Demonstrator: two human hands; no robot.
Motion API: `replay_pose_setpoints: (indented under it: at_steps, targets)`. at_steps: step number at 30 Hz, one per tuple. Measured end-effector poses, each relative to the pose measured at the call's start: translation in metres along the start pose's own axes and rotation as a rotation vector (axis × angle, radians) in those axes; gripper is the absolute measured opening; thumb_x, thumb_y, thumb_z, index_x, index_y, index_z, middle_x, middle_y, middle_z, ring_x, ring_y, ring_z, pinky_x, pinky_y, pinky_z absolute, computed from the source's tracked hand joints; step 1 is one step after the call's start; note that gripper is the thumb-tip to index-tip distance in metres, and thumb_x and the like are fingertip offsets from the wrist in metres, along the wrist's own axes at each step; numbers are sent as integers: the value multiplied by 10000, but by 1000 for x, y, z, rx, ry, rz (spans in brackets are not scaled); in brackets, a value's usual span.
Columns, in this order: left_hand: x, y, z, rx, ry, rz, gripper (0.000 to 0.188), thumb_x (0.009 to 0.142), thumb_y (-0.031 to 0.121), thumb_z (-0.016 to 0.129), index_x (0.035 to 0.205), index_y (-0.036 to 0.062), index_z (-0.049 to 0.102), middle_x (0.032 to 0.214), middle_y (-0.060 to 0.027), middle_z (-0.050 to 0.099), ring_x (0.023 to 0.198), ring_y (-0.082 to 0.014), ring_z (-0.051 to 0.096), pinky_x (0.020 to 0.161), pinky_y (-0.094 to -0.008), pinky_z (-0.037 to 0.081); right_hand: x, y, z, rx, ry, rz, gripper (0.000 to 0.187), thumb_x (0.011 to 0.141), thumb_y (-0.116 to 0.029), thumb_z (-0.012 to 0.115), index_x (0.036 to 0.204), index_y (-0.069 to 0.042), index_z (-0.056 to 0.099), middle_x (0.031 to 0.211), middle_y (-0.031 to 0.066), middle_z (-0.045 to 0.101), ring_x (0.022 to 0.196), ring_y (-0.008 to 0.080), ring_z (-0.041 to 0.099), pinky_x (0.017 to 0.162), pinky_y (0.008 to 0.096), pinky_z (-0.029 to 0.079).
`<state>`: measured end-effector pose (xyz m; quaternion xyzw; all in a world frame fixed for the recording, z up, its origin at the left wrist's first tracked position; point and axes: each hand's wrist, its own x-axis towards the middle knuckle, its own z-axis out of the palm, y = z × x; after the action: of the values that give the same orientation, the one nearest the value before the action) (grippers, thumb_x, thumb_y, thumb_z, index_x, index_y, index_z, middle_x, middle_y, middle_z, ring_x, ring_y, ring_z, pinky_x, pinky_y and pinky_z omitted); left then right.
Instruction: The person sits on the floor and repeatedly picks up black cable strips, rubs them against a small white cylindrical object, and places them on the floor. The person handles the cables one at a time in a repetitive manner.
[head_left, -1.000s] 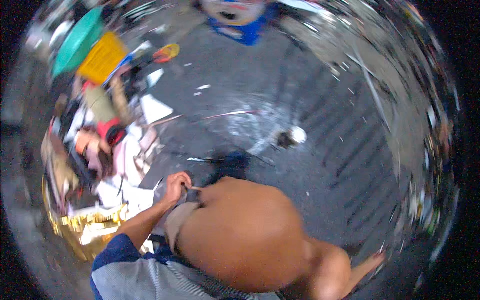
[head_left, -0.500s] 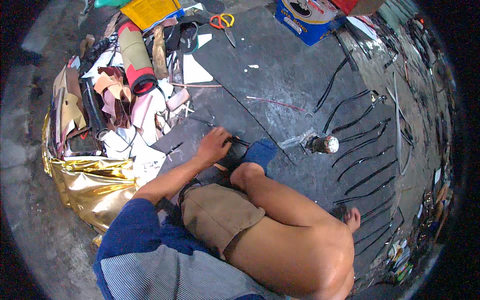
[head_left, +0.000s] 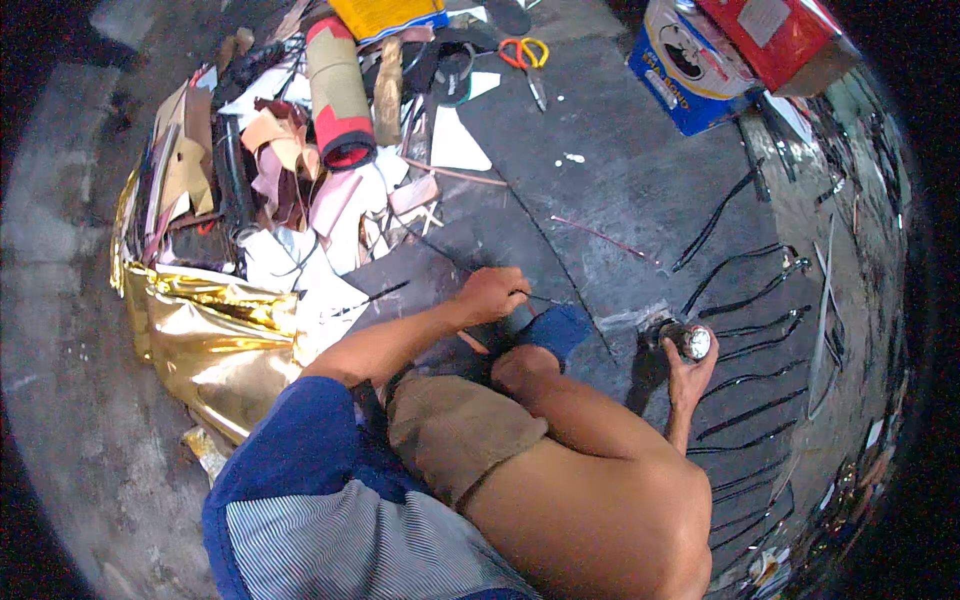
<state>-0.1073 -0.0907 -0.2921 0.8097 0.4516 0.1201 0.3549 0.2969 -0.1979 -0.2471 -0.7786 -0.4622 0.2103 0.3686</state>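
My left hand (head_left: 492,294) is closed in a pinch on a thin black strip (head_left: 550,299), one end of which sticks out to the right above the blue cloth (head_left: 556,334) at my foot. Further right, my right hand (head_left: 692,372) grips a short dark cylinder with a speckled silvery round end (head_left: 695,342); its kind does not show. A pale, shiny smear lies on the dark mat around that cylinder. Several black strips (head_left: 752,386) are laid out in a row on the mat beyond my right hand.
Scraps of leather and paper (head_left: 275,150) heap up on the left, with a red and tan roll (head_left: 338,90) and gold sheeting (head_left: 225,330). Orange and yellow-handled scissors (head_left: 527,62) lie at the far side. A blue and white box (head_left: 688,65) stands at the far right beside a red box (head_left: 775,40).
My right hand has come into sight and taken hold of the silvery-ended cylinder. My left hand has moved right with the strip. The whole view has shifted.
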Motion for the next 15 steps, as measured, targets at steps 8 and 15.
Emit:
replay_pose_setpoints:
  at_steps: [8, 15]
  targets:
    - [113, 50, 48, -356, -143, 41, 326, 825, 105, 637, 1117, 62, 776, 787, -120, 685, 719, -222, 646, 657, -360, 504, 13, -3, 10, 144, 265, 244, 617, 744, -247, 916, 1229, -19, 611, 1137, 101, 696, 1027, 228, 655, 934, 363, 513]
    - [151, 122, 78, -863, -526, -267, 402, 824, 83, 628, 1201, -10, 729, 723, 22, 603, 598, -66, 509, 561, -234, 398, -7, -33, -25, 674, 548, 308, 498, 828, -190, 864, 1201, -6, 590, 1035, 48, 683, 884, 133, 659, 790, 300, 543]
